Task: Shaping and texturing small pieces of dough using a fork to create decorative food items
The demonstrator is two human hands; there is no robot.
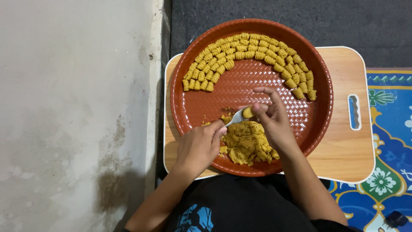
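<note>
The left hand [198,146] is curled shut around the handle of a metal fork [235,118]. Only the shiny front part of the fork sticks out past the fingers; the handle is hidden inside the fist. The right hand [271,122] has its thumb and first fingers pinched together on a small yellow bit of dough [248,112], pressing it onto the fork. Its other fingers are bent and a little apart.

Both hands are over the near half of one big round red tray [315,114] with a woven pattern on it. One lump of yellow dough [246,144] sits by the near rim of the tray, right under the hands, and the right wrist covers part of it. A few crumbs [226,115] lie beside the fork.

Along the far rim of the tray, many small ridged dough pieces [246,47] lie in a curved band, two or three rows deep. There are too many and they are too close together to count well.

The tray rests on one wooden board [343,141] with a slot handle at its right edge. The tray hides most of the board. A grey floor [73,107] is on the left and a blue patterned mat [390,150] on the right, cut off by the picture's edge.
</note>
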